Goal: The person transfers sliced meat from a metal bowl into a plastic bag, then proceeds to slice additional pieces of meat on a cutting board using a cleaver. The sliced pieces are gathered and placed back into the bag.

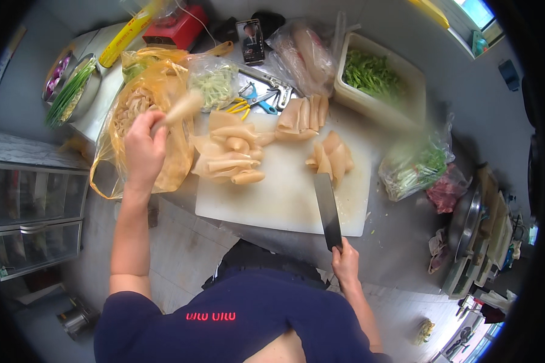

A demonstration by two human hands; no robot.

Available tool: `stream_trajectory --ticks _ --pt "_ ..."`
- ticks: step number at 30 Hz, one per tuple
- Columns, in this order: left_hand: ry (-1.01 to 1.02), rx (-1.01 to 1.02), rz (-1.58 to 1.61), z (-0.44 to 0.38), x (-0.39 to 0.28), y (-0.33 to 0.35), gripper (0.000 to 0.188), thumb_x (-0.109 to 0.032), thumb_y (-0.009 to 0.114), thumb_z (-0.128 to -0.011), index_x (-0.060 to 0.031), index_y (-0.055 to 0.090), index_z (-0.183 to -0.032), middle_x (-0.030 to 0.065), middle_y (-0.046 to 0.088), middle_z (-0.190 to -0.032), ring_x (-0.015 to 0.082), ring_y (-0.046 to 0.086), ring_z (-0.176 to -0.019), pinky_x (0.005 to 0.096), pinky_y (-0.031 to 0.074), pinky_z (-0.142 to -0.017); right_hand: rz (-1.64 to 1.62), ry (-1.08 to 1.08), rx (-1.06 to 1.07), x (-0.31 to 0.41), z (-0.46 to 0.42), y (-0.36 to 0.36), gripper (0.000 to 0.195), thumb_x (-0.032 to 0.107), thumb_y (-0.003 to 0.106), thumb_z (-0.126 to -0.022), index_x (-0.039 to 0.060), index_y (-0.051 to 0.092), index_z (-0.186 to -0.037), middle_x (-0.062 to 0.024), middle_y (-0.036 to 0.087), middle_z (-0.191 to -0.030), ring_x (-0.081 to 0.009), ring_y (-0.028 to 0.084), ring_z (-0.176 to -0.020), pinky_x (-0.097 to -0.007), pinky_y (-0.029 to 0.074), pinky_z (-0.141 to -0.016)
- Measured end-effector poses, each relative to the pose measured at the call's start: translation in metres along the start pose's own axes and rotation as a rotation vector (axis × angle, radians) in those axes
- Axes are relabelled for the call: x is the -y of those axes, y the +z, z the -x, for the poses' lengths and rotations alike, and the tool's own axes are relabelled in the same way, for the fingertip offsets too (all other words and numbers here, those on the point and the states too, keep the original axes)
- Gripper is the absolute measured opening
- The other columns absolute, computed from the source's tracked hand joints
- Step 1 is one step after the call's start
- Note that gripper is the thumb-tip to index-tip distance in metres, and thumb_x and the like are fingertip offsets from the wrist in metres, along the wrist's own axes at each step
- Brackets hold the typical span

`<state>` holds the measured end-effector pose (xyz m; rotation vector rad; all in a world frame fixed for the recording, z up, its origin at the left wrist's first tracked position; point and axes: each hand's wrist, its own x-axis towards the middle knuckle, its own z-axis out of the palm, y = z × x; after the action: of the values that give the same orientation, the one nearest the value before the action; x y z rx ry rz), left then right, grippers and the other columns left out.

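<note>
My left hand (144, 152) is raised over an orange plastic bag (165, 172) holding pale cut strips (134, 106). Between its fingers is a blurred, pale tan piece (181, 109), probably of the same floppy food. My right hand (346, 263) grips the handle of a broad-bladed kitchen knife (327, 208). Its blade lies over the right part of a white cutting board (272, 204), the tip against a small stack of tan sheets (334, 154). A larger loose pile of sheets (231, 154) rests on the board's left, and folded sheets (299, 120) lie at its far edge.
Behind the board are blue-handled scissors (259, 97), a bag of pale green vegetable (214, 81), a phone (250, 41) and bagged pale meat (302, 54). A tub of greens (377, 75) and bagged greens (418, 165) stand right. Bowls with scallions (75, 90) are far left.
</note>
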<state>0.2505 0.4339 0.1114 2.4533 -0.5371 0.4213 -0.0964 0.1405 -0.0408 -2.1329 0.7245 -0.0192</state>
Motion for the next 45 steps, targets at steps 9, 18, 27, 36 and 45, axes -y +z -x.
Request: stream_trajectory --ticks 9,18,27,36,45 --pt "-0.032 0.435 0.446 0.119 -0.088 0.147 0.034 0.001 0.060 -0.076 -0.0048 0.059 -0.109 0.0163 0.057 -0.103 0.0299 0.059 -0.092 0.0371 0.050 -0.084 0.080 -0.004 0.045 -0.013 -0.016 -0.008 0.022 0.001 0.054 -0.083 0.0002 0.054 -0.105 -0.0229 0.063 -0.086 -0.0407 0.061 -0.081 -0.0438 0.048 -0.068" --pt "0.453 0.369 0.082 0.196 -0.088 0.230 0.038 -0.007 0.062 -0.071 -0.0054 0.058 -0.109 0.0143 0.049 -0.119 0.0283 0.054 -0.099 0.0377 0.045 -0.084 0.382 -0.294 0.001 0.013 -0.016 -0.022 0.026 0.003 0.052 -0.083 0.0029 0.049 -0.108 -0.0198 0.059 -0.080 -0.0387 0.061 -0.067 -0.0462 0.051 -0.056" --pt "0.647 0.490 0.239 0.180 -0.077 0.257 0.031 -0.008 0.052 -0.075 0.0006 0.061 -0.103 0.0129 0.056 -0.111 0.0296 0.053 -0.101 0.0375 0.047 -0.086 0.662 -0.298 0.319 0.029 -0.057 -0.024 0.014 0.001 0.046 -0.081 0.0030 0.042 -0.094 -0.0187 0.057 -0.076 -0.0389 0.061 -0.065 -0.0476 0.052 -0.055" --pt "0.556 0.563 0.308 0.184 -0.077 0.263 0.031 -0.003 0.052 -0.068 0.0017 0.060 -0.098 0.0157 0.058 -0.101 0.0327 0.054 -0.093 0.0388 0.047 -0.083 0.584 -0.268 0.325 0.005 -0.087 0.014 0.016 -0.001 0.048 -0.079 0.0029 0.042 -0.094 -0.0196 0.058 -0.079 -0.0388 0.063 -0.071 -0.0491 0.050 -0.061" --pt "0.553 0.515 0.291 0.192 -0.070 0.267 0.033 -0.003 0.052 -0.068 0.0024 0.059 -0.100 0.0148 0.056 -0.106 0.0311 0.054 -0.097 0.0359 0.049 -0.083 0.557 -0.202 0.371 0.028 -0.062 -0.024 0.018 -0.001 0.049 -0.079 0.0015 0.041 -0.095 -0.0209 0.059 -0.080 -0.0411 0.061 -0.069 -0.0498 0.050 -0.060"
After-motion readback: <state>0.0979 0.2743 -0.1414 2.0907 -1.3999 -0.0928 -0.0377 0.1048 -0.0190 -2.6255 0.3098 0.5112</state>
